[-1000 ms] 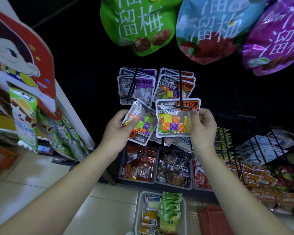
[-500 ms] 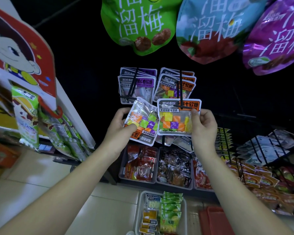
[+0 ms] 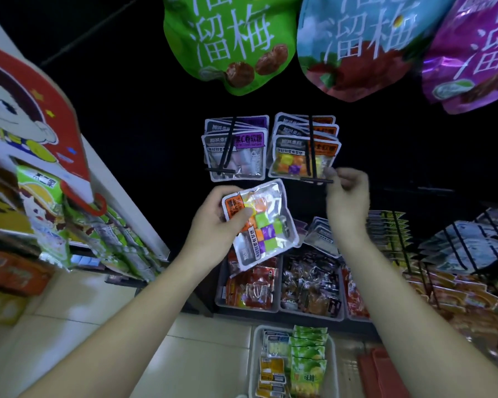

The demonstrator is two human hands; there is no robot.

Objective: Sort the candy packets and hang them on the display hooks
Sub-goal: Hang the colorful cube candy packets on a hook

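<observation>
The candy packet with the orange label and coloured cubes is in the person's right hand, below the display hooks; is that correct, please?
Not quite: the head view shows the candy packet gripped in the left hand, not the right. It is indeed below the display hooks; the right hand is up by the right-hand hook's tip.

Open dark gap lies between the overhead bags (image 3: 230, 44) and the loaded hooks (image 3: 311, 147). Below, packed bins (image 3: 247, 307) block passage; wire racks (image 3: 460, 245) crowd the right.
</observation>
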